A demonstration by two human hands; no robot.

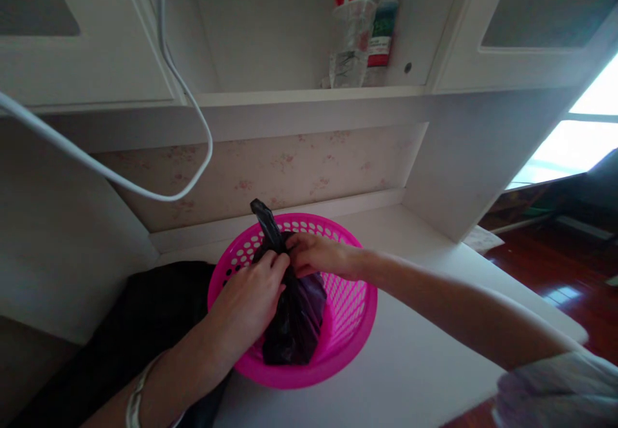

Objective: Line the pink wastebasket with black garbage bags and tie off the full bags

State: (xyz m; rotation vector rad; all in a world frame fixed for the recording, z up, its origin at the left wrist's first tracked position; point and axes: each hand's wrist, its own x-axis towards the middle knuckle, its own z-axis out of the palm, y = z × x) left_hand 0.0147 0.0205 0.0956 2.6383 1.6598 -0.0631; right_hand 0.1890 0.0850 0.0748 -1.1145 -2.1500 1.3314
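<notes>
A black plastic bag (294,325) sits inside a pink perforated basket (355,351), its gathered top sticking up past the far rim. Both my hands are at the neck of the bag, over the basket. My left hand (255,293), a bracelet on its wrist, pinches the twisted plastic from the left. From the right, my right hand (318,254) has its bent fingers closed on the bag's neck, touching close to the left fingertips. What the bag contains is hidden.
The basket stands on a white desk (410,338). Black cloth (159,306) lies to its left. A white cable (145,190) hangs in front at upper left. Above, an open cabinet shelf (270,96) holds a clear plastic container (348,48) and a can (383,32).
</notes>
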